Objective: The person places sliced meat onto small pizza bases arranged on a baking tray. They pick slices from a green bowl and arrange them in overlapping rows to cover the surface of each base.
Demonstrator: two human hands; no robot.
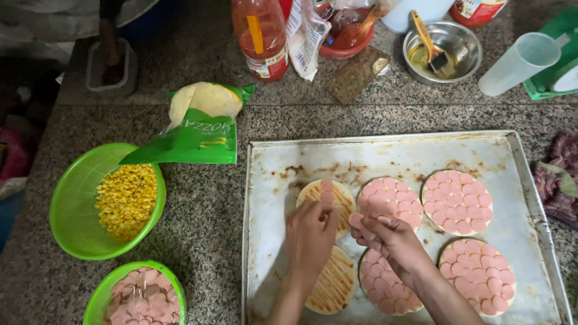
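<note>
Sausage slices (327,191) under left hand (310,235) fingers (328,213), on sauced dough round (343,198)

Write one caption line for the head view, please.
Both hands, left hand and right hand, lay pink sausage slices on a sauced dough round in a metal tray.

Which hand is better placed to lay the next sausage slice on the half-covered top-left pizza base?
Left, probably. The left hand already rests on the round sauce-striped pizza base, beside its few pink sausage slices. The right hand sits further right, over the fully covered base, seemingly holding spare slices.
</note>
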